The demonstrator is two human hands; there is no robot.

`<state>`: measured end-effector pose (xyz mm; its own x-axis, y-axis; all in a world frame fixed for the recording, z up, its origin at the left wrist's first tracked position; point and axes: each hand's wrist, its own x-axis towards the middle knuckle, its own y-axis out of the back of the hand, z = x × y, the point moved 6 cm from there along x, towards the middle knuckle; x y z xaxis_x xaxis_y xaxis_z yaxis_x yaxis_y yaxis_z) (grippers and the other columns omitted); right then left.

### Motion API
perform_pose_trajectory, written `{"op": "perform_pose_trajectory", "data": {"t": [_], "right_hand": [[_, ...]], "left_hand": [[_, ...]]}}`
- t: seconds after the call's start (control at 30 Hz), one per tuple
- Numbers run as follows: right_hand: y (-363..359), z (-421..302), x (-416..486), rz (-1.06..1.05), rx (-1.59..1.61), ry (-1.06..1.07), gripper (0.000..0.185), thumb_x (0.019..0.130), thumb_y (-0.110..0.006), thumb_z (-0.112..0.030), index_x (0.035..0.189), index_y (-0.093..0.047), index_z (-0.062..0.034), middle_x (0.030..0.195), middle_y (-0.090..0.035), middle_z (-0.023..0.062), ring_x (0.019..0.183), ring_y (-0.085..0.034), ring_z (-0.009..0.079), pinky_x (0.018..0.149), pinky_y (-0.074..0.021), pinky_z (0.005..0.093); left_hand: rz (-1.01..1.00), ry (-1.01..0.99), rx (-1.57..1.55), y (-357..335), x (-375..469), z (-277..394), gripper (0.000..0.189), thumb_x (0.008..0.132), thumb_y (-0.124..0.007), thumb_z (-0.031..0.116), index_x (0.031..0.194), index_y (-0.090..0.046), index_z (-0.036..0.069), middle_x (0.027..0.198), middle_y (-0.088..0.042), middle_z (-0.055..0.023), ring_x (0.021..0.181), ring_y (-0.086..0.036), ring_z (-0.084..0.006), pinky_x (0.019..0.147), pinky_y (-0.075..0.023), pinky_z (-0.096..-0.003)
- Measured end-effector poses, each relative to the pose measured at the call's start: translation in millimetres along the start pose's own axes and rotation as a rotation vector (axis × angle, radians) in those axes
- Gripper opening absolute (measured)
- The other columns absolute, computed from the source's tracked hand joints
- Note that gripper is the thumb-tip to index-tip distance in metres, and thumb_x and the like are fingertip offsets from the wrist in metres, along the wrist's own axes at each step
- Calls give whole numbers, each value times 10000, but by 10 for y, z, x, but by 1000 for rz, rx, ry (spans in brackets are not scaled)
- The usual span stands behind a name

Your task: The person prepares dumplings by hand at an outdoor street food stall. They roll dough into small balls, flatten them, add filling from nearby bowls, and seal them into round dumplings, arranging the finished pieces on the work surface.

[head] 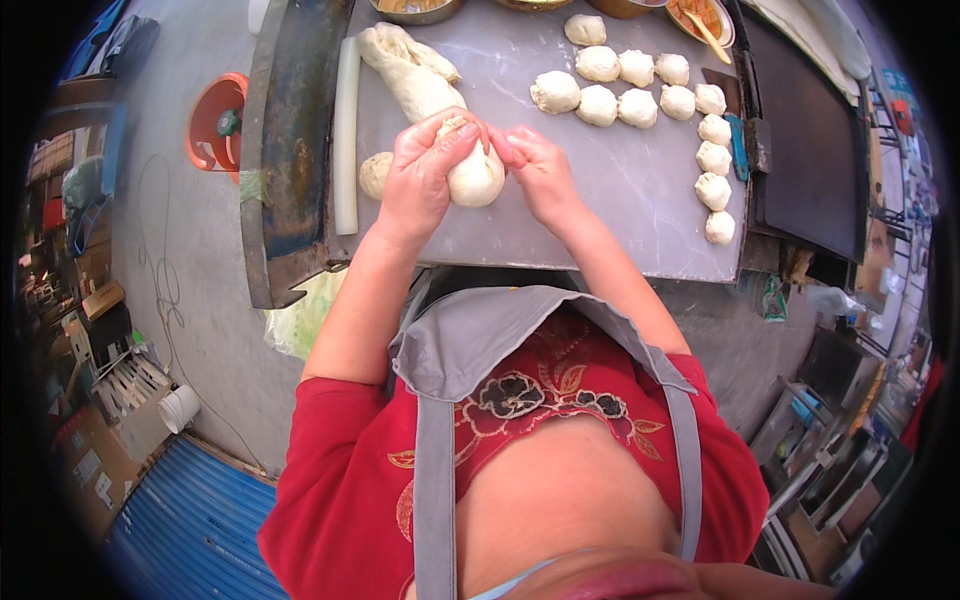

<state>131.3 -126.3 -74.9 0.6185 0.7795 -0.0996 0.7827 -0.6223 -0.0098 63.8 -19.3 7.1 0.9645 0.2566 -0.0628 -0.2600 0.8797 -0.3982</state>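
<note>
My left hand (429, 169) grips a rounded piece of dough (478, 180), its thumb pressed across the top. My right hand (541, 169) pinches at the right edge of that same piece, fingertips close together; exactly how much dough they hold is hidden. Just beyond my left hand, a long, folded mass of dough (412, 71) stretches over the grey worktop (622, 202). A separate round lump of dough (375, 175) rests left of my left wrist. Several pleated dough balls (637, 109) sit in rows at the back right and down the right side.
A pale rod (346, 135) lies along the worktop's left edge. At the right edge is a scraper with a teal handle (738, 148). A bowl of orange-brown filling (725, 26) holds a spoon (705, 34). A dark griddle-like plate (810, 142) adjoins the right side.
</note>
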Motion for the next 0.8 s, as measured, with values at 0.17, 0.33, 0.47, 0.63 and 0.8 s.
{"op": "perform_pose_trajectory", "data": {"t": [0.17,0.33,0.47,0.63,0.8], "right_hand": [[-261,-301,-67,-111,1104,-231,582,1003,-320,-427,1398,-310,1,1363,-446,117,1200,-497,254,1048,-375,425],[344,-509,564,100,635,-75,660,814,-649,4,1375,-301,8,1185,-537,114,1072,-564,210,922,-491,353],[895,-877,1427,265,-360,296,495,711,-690,51,1177,-546,-30,1090,-596,74,1002,-588,200,880,-487,299],[1039,-523,2263,11,-1098,363,441,665,-629,82,1092,-637,-27,1066,-601,123,995,-583,289,898,-466,316],[1258,-682,1910,191,-213,127,352,807,-564,64,1148,-614,-5,1188,-607,118,1059,-607,212,922,-490,351]], "left_hand": [[17,-19,212,122,317,-330,335,969,-431,288,1118,-512,-1,1175,-568,-219,1048,-554,-250,946,-402,-364],[182,-171,440,255,539,-272,712,980,-281,523,1485,-139,41,1435,-371,-184,1362,-276,-260,1129,-146,-402],[266,-93,363,415,620,-222,632,984,-326,442,1447,-262,17,1317,-512,-170,1310,-357,-234,1118,-170,-391],[283,46,263,383,716,-321,469,950,-458,195,1369,-410,-9,1195,-609,-140,1205,-461,-187,1079,-251,-352],[308,-157,312,323,866,-267,614,836,-573,10,1406,-344,-1,1340,-476,-155,1223,-443,-209,1060,-296,-342]]}}
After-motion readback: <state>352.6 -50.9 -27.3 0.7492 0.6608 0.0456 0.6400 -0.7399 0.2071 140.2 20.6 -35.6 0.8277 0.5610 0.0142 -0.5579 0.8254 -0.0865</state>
